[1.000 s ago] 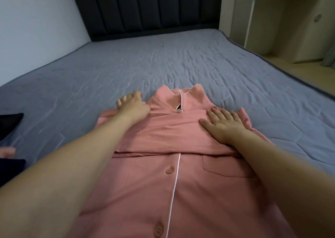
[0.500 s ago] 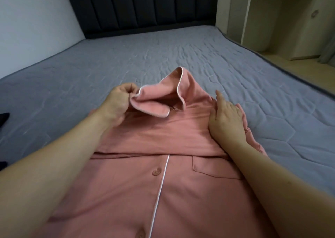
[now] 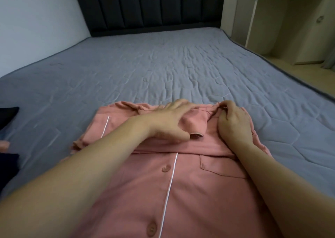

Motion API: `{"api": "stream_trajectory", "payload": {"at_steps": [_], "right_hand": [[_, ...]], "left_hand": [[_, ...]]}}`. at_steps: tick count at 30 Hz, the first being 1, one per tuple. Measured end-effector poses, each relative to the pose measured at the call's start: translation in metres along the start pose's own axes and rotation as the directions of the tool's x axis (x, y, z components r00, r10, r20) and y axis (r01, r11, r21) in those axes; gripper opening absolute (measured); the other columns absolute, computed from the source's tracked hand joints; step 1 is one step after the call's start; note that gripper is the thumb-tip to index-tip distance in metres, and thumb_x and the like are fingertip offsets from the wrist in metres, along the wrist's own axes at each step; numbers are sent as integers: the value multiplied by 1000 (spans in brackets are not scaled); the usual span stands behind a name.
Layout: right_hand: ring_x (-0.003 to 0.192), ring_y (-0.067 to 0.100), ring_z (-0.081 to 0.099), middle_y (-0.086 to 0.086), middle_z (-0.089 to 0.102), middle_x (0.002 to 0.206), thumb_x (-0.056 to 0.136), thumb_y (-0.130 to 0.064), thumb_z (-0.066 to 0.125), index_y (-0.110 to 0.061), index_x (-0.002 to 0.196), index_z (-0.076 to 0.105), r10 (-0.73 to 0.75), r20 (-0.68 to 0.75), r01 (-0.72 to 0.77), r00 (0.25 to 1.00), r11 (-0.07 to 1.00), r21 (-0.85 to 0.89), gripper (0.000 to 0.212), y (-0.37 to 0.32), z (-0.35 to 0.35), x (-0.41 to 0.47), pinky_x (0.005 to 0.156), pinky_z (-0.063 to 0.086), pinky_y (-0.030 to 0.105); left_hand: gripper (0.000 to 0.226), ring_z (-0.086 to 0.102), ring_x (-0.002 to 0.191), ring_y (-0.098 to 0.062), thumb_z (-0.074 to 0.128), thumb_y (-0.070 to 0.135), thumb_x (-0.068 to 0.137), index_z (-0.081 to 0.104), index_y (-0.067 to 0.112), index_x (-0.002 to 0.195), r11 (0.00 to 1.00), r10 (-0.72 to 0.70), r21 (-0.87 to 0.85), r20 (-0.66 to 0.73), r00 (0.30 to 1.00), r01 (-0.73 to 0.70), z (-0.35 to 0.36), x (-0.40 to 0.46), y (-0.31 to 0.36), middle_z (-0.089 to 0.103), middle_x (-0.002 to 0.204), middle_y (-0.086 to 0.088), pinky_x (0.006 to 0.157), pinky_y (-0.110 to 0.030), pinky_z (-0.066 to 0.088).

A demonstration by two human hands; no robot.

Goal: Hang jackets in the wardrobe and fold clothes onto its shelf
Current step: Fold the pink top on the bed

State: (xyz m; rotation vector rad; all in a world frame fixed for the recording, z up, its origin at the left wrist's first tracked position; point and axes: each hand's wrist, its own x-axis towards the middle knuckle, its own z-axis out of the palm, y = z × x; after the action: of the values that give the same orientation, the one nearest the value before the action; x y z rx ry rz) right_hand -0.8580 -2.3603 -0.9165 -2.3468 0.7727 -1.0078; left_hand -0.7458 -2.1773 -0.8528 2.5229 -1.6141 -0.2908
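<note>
Half a second ago the left hand (image 3: 168, 122) was lifting the collar up off the bed; now that flap is lying folded down over the chest, and the hand is pressing on top of it. The right hand (image 3: 233, 122) is working at the far right corner instead of standing edge-on against the shoulder.

The pink shirt (image 3: 181, 192) is lying face up on the grey bed (image 3: 163, 65), directly in front of the person, its long axis running straight away from them along the white piping and the buttons. The folded top edge is lying across that axis, just beyond both hands, so the coming fold is likely turning on this line: hem toward the far edge, or the sides inward. Both hands are about equally near the fold, the left over the middle, the right at its right end.

The left hand is spreading wide, fingers relaxed and flat on the fabric, grasping nothing. The right hand is curling its fingers and appears to be pinching the cloth at the corner, though the exact grip is hard to make out. A dark garment (image 3: 8, 118) is lying at the left edge, well apart.
</note>
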Motion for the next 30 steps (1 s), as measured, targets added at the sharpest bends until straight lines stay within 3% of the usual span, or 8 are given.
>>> {"api": "stream_trajectory", "payload": {"at_steps": [4,9,11,14,17,23,26,30], "right_hand": [[117,29,54,10,65,122,98,-22,38,-15,127,55,0,5,0,1000,1000,-3,35,2,0,2,108,31,41],[131,15,45,-3,55,138,99,-41,27,-24,137,50,-52,107,57,993,997,-48,48,7,1,2,115,21,41],[132,15,43,-5,52,140,97,-38,37,-25,139,48,-60,130,74,990,991,-113,45,8,5,3,115,19,41],[132,13,41,-9,49,142,92,-30,43,-29,137,48,-91,147,112,985,984,-140,45,7,6,3,114,18,41],[134,14,38,-8,46,145,89,-22,46,-31,134,53,-171,132,187,976,976,-115,46,5,4,0,113,15,40],[139,20,38,2,48,145,88,-29,38,-18,131,59,-558,268,593,786,803,-66,49,-12,-4,-8,118,11,41],[144,15,26,-1,37,153,98,-42,25,-19,145,40,-400,487,549,777,809,-210,55,-14,1,-9,119,2,39],[149,19,6,5,14,161,100,-41,18,-16,153,16,-136,519,406,844,795,-452,59,-14,10,-15,119,-4,47]], "left_hand": [[53,21,144,-11,48,37,92,37,42,144,987,60,155,-161,985,-35,14,-14,2,25,157,13,113,-57,21],[47,47,125,-13,39,48,84,64,32,120,986,140,128,-277,951,-108,17,-20,28,59,128,11,107,-48,32],[65,36,134,-10,30,68,77,58,37,127,993,108,64,-134,985,-100,28,-25,33,50,138,14,113,-49,25],[80,29,140,-10,20,74,76,44,35,141,950,-106,-310,-270,957,18,18,-14,17,39,150,9,118,-45,18],[78,3,149,-16,7,75,81,13,42,151,908,-418,-68,-152,896,412,29,-16,-13,9,162,9,114,-63,-1],[93,-10,149,-26,-12,81,68,-5,39,151,867,-475,74,-179,862,493,69,-20,-30,-6,163,5,106,-71,-8],[92,-10,149,-25,-6,83,72,-2,38,152,851,-507,41,-194,840,523,69,-19,-29,-4,163,3,110,-67,-8],[95,-9,149,-27,3,85,76,3,31,154,808,-570,8,-246,784,589,71,-22,-26,-3,163,-2,110,-66,-9]]}}
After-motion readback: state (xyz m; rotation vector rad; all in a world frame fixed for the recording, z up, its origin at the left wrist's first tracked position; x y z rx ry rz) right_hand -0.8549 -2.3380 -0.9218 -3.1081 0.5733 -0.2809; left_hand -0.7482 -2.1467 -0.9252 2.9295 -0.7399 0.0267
